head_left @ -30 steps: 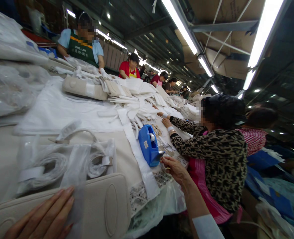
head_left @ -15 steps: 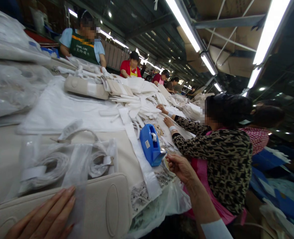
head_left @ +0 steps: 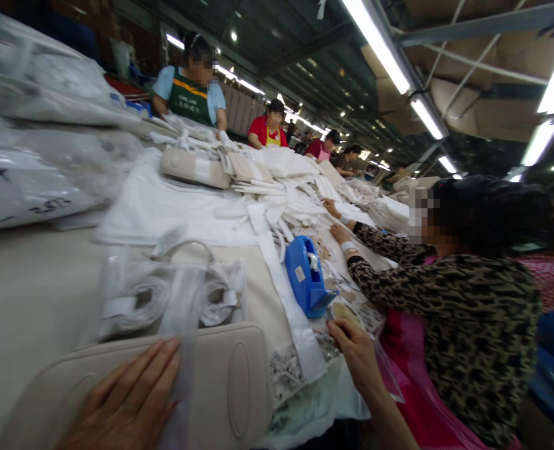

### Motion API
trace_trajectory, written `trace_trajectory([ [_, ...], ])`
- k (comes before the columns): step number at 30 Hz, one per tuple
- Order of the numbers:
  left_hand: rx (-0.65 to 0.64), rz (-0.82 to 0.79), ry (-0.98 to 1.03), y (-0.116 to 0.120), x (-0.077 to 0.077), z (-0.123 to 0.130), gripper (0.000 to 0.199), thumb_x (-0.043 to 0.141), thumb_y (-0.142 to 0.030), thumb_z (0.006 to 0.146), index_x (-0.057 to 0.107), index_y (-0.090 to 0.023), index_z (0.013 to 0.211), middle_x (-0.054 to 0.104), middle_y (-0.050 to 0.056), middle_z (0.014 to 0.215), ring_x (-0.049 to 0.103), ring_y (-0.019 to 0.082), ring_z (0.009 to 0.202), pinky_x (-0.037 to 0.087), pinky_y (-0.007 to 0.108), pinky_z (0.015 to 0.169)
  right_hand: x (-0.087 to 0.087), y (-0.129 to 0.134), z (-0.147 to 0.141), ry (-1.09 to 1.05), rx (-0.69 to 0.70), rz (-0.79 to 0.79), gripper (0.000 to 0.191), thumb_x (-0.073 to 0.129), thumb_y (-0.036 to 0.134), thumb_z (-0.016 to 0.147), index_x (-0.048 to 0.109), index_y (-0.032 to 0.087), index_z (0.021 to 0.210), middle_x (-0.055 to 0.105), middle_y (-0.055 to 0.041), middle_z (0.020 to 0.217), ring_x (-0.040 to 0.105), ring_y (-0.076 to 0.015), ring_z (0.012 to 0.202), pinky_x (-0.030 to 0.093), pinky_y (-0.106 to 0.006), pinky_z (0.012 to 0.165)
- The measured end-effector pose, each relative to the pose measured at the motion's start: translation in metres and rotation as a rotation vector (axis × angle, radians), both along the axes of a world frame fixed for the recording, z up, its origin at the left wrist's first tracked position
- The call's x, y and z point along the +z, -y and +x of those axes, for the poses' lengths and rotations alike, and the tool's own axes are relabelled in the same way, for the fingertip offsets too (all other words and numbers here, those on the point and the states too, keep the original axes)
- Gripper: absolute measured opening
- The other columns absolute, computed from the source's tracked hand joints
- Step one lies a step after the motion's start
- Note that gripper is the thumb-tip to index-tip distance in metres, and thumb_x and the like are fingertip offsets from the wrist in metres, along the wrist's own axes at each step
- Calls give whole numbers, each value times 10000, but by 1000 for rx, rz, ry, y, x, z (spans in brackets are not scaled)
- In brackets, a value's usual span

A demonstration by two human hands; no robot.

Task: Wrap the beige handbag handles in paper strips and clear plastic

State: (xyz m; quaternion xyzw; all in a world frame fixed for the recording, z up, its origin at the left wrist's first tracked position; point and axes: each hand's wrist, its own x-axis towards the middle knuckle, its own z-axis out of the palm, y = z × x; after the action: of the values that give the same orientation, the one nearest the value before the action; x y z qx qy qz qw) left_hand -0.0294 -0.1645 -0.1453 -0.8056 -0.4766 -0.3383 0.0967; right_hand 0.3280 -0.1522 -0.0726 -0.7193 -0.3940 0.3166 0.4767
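Observation:
My left hand (head_left: 129, 394) lies flat with fingers stretched out on a beige bag (head_left: 211, 375), its fingertips at a translucent plastic strip (head_left: 180, 309) that runs over the bag. Behind the bag, coiled straps (head_left: 143, 306) in clear wrapping sit on its far side. My right hand (head_left: 358, 356) is raised at the table's near edge, thumb and forefinger pinched together. Whatever is between those fingertips is too fine to make out. Just beyond them stands a blue tape dispenser (head_left: 305, 275), with a tape roll (head_left: 345, 312) lying beside it.
A white strip (head_left: 288, 312) runs alongside the dispenser. White sheets (head_left: 183, 215) and piled pale parts (head_left: 277, 187) cover the table behind. Large plastic bags (head_left: 37, 175) stand at the left. A co-worker in a patterned sleeve (head_left: 380, 262) reaches in from the right; others work farther back.
My right hand has drawn a little toward me, away from the dispenser's front edge, still pinching. My left hand stays on the bag. The whole view has shifted, so things appear farther right.

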Motion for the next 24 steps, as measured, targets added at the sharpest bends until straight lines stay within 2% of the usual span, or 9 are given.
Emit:
trace_trajectory([
  [1,5,-17,50,3,9,4,379,338,-257,901,631,-163,1123,609,96,1249,501,232,1206,289,373,1057,6,4,-7,49,74,-1,241,735,430,615,666,199,608,536,29,539,446,-117,537,346,-229,501],
  [2,-45,-26,12,5,18,7,370,346,-246,907,610,-151,1148,591,101,1271,473,220,1232,283,353,1060,14,6,-16,138,184,5,240,700,443,668,681,204,679,576,18,602,484,-130,578,375,-231,535],
  [5,-72,26,-126,6,34,9,347,377,-173,896,573,-102,1174,568,124,1287,433,226,1259,265,340,1066,48,3,-54,400,621,74,229,571,418,820,658,212,772,604,1,701,543,-140,659,411,-226,604],
  [8,-59,5,-218,7,39,5,369,387,-116,874,540,-89,1210,535,133,1316,401,241,1283,265,355,1071,86,-13,-107,533,1097,62,238,460,317,925,612,200,784,583,2,739,543,-111,672,403,-199,619],
  [11,-41,-12,-219,10,39,4,396,395,-86,860,517,-96,1237,525,121,1323,394,240,1286,268,359,1075,105,-40,-158,762,1411,42,202,471,217,930,605,173,785,572,-15,783,536,-109,713,390,-201,644],
  [14,-30,1,-225,11,38,5,404,412,-85,846,517,-97,1236,552,107,1294,423,238,1259,271,353,1070,103,-72,-190,1044,1563,54,173,511,177,906,625,152,778,588,-36,780,542,-127,739,372,-217,643],
  [17,-38,7,-249,10,40,5,394,433,-120,838,529,-101,1219,567,99,1279,442,247,1239,261,357,1066,96,-97,-207,1241,1630,35,178,521,193,900,657,149,795,624,-51,781,568,-135,726,350,-228,610],
  [20,-45,7,-247,10,41,4,402,438,-138,826,534,-105,1214,576,91,1271,448,249,1232,248,359,1065,92,-109,-220,1362,1691,0,175,526,182,882,681,155,806,666,-64,811,606,-150,749,335,-234,583],
  [24,-46,3,-248,8,40,3,392,412,-152,840,541,-95,1206,597,93,1240,467,242,1207,258,356,1048,86,-115,-238,1448,1762,-47,209,515,86,820,710,150,857,712,-88,855,643,-167,776,306,-234,533],
])
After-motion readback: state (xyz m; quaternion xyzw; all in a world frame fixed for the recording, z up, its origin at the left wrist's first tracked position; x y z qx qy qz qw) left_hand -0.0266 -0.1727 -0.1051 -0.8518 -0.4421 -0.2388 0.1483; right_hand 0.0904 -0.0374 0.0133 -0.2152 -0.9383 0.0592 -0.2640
